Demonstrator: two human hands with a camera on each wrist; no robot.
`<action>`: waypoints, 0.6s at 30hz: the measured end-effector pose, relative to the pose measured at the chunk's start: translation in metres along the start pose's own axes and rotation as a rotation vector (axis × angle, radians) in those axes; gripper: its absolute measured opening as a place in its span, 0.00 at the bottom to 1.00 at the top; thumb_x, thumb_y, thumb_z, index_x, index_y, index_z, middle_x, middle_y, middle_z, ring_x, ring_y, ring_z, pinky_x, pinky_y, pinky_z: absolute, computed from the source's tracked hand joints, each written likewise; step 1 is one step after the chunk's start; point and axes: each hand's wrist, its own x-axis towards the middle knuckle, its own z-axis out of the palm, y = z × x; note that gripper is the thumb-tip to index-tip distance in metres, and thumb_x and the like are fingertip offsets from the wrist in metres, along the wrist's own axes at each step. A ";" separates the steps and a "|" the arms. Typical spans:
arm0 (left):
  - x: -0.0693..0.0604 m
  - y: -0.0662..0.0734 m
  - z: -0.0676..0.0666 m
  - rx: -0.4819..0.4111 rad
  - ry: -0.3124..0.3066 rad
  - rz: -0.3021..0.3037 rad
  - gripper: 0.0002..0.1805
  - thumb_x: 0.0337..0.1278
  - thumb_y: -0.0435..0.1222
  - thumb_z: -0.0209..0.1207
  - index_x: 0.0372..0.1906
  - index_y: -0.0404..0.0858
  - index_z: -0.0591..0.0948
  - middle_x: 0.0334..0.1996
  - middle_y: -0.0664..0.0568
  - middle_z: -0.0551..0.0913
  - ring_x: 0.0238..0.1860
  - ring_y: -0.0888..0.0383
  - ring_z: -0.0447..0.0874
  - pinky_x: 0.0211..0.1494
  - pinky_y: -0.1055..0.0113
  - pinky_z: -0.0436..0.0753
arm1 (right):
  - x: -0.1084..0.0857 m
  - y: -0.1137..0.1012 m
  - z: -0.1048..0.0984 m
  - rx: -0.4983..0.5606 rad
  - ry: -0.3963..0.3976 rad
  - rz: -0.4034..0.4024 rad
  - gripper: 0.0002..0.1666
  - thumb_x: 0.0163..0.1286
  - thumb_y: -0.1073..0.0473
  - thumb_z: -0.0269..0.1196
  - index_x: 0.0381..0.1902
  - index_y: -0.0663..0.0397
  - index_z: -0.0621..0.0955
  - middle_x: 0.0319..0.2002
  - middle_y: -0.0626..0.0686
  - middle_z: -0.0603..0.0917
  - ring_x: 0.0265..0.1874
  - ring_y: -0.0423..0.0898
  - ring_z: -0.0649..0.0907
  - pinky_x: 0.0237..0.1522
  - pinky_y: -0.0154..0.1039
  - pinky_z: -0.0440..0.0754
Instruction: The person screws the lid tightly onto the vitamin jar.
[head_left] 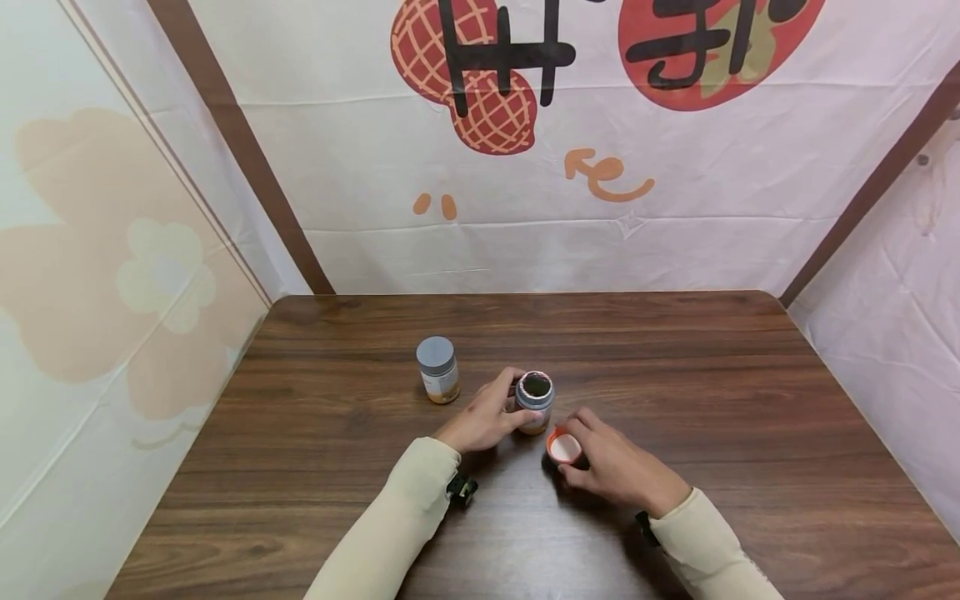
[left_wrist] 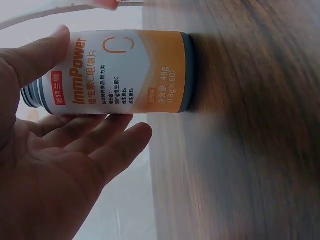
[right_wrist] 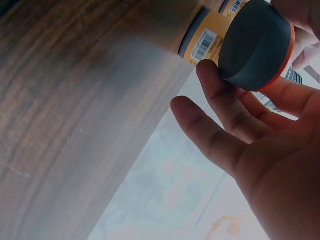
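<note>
Fingers and thumb of your left hand [head_left: 486,417] grip the open jar [head_left: 535,403] by its upper part, the thumb on the side towards you. The jar stands upright, its base apparently on the table [head_left: 337,500], with its mouth facing up; a hold from the side probably steadies it and leaves that mouth uncovered. Pale, uneven marks line the rim, and what lies inside cannot be told from the dark opening. Just right of the jar and closer to you, your right hand [head_left: 615,462] pinches the lid [head_left: 565,448] by its edge between thumb and fingers, one finger pointing free of it. Its white underside, ringed in orange, is turned up towards your eyes; gripping the edge likely spares that inner face from your fingertips. Left of the jar and a little beyond it, a closed jar [head_left: 440,382] stands upright with its grey cap [head_left: 435,353] on, clear of your left hand, perhaps to give you working room. Beyond the jar, past the table's far edge, hangs a cloth wall [head_left: 337,125] with printed peanuts [head_left: 492,125].
</note>
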 end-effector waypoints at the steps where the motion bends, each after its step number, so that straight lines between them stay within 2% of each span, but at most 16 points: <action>1: -0.002 0.000 0.000 -0.004 -0.005 0.002 0.28 0.64 0.38 0.66 0.64 0.37 0.68 0.59 0.43 0.78 0.63 0.44 0.75 0.64 0.49 0.73 | 0.000 0.000 0.000 0.002 0.003 0.001 0.24 0.56 0.61 0.72 0.51 0.61 0.79 0.44 0.51 0.75 0.37 0.43 0.80 0.40 0.40 0.81; 10: -0.012 -0.002 -0.005 0.024 -0.022 -0.006 0.28 0.64 0.41 0.66 0.63 0.39 0.68 0.58 0.44 0.78 0.61 0.46 0.76 0.62 0.49 0.74 | 0.003 -0.003 -0.005 0.007 0.043 0.013 0.25 0.58 0.59 0.71 0.52 0.64 0.79 0.44 0.49 0.74 0.38 0.41 0.76 0.42 0.39 0.79; 14: -0.016 -0.003 -0.007 0.027 -0.025 0.022 0.28 0.64 0.40 0.66 0.62 0.36 0.69 0.57 0.42 0.79 0.60 0.47 0.77 0.61 0.49 0.75 | 0.005 -0.004 -0.007 0.006 0.081 -0.001 0.25 0.59 0.59 0.71 0.51 0.64 0.79 0.43 0.50 0.74 0.39 0.41 0.75 0.42 0.39 0.78; 18: -0.019 -0.005 -0.008 -0.022 -0.030 0.062 0.26 0.62 0.36 0.67 0.60 0.36 0.69 0.57 0.43 0.79 0.61 0.48 0.78 0.62 0.51 0.75 | 0.008 -0.006 -0.009 0.005 0.119 -0.017 0.27 0.59 0.59 0.71 0.54 0.64 0.79 0.45 0.51 0.75 0.41 0.42 0.75 0.43 0.40 0.78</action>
